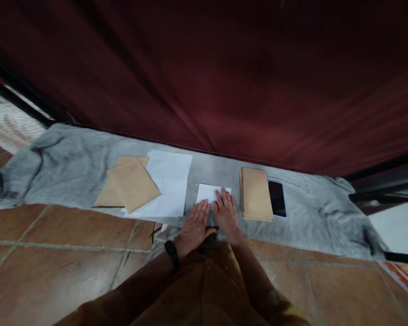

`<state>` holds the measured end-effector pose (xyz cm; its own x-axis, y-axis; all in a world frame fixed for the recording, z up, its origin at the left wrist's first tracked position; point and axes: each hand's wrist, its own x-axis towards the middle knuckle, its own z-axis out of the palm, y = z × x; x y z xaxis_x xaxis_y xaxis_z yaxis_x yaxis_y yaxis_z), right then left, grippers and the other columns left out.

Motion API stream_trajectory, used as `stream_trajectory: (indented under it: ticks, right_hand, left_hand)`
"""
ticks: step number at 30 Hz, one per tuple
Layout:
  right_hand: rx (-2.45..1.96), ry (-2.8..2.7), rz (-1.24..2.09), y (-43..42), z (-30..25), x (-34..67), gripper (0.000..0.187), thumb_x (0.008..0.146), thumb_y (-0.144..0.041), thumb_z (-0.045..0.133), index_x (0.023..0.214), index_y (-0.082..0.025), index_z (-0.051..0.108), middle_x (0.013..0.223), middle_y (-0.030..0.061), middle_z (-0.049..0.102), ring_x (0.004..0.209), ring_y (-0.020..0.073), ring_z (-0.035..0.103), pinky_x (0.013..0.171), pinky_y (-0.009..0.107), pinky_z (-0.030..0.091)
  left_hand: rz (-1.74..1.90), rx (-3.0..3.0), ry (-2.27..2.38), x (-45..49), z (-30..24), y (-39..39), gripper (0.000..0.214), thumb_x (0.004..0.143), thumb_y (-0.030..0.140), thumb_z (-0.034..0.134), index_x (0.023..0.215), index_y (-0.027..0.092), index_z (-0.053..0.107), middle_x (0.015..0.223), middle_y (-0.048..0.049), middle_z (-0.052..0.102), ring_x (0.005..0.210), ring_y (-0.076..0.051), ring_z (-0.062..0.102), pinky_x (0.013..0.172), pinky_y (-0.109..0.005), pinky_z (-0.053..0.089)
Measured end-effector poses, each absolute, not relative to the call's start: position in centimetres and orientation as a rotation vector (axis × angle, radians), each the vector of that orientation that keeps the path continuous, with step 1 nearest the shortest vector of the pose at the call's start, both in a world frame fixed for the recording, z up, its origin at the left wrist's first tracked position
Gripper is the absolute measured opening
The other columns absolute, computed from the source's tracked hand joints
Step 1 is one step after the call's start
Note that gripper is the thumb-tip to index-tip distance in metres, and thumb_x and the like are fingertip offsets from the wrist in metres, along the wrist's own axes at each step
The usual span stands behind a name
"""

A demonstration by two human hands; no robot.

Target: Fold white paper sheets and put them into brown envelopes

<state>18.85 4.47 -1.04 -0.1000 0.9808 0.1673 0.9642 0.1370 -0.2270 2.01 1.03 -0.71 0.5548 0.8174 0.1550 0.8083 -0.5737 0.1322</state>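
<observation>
A small white sheet of paper (209,192), perhaps folded, lies flat on the grey cloth right in front of me. My left hand (196,222) rests palm down on its lower left part, fingers stretched out. On its right side lies my right hand (226,213), also flat with the fingers extended. The lower part of the paper is hidden under both hands. To the right is a stack of brown envelopes (257,194). Larger white sheets (172,183) lie to the left, partly covered by loose brown envelopes (134,183).
A dark-screened phone (277,198) lies beside the envelope stack. The grey cloth (313,213) covers a long narrow surface, with a dark red curtain (224,90) hanging behind it. Below is a tiled floor (71,271). A white panel (399,228) stands at the far right.
</observation>
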Motion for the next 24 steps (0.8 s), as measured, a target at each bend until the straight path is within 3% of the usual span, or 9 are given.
stream_trajectory:
  ticks: [4,12,17,21,24]
  right_hand:
    - [-1.876,-2.105,0.042,4.2,-1.4,19.2,0.054,0.106,-0.033,0.041,0.157,-0.017,0.037,0.166,0.0175,0.027,0.152,0.0308,0.030,0.119,0.053,0.030]
    - [-1.895,-2.019,-0.007,3.1,-2.1,19.8,0.062,0.107,-0.037,0.033,0.159,-0.004,0.028,0.161,0.0238,0.035,0.150,0.0315,0.033,0.119,0.051,0.032]
    - [-1.919,-1.998,-0.003,2.4,-2.3,19.9,0.064,0.107,-0.039,0.031,0.159,-0.002,0.027,0.161,0.0252,0.036,0.149,0.0326,0.035,0.118,0.051,0.033]
    - [-1.956,-1.950,0.008,1.9,-2.3,19.9,0.064,0.107,-0.039,0.032,0.159,-0.002,0.026,0.160,0.0257,0.036,0.148,0.0330,0.036,0.117,0.051,0.033]
    - [-1.990,-1.937,0.032,1.9,-2.2,19.7,0.065,0.107,-0.039,0.034,0.160,-0.003,0.024,0.161,0.0252,0.035,0.148,0.0327,0.036,0.117,0.052,0.033]
  left_hand:
    - [0.240,2.723,1.437,1.4,-0.3,0.6,0.096,0.092,0.066,0.053,0.157,0.000,0.025,0.163,-0.0280,0.027,0.155,-0.035,0.018,0.125,-0.052,0.026]
    - [0.185,2.720,1.458,-0.1,-0.3,0.1,0.093,0.095,0.060,0.049,0.157,-0.002,0.020,0.164,-0.0308,0.020,0.155,-0.036,0.016,0.125,-0.055,0.024]
    - [0.167,2.736,1.464,-0.7,-0.7,0.1,0.095,0.094,0.058,0.052,0.157,-0.003,0.018,0.164,-0.0324,0.019,0.155,-0.037,0.015,0.124,-0.057,0.024]
    - [0.179,2.700,1.511,-0.6,-0.4,-0.1,0.085,0.096,0.051,0.052,0.155,-0.004,0.026,0.162,-0.0319,0.026,0.154,-0.038,0.021,0.124,-0.055,0.027]
    - [0.270,2.634,1.565,-0.1,0.5,0.3,0.070,0.100,0.043,0.043,0.156,0.002,0.031,0.162,-0.0256,0.033,0.153,-0.035,0.027,0.123,-0.054,0.030]
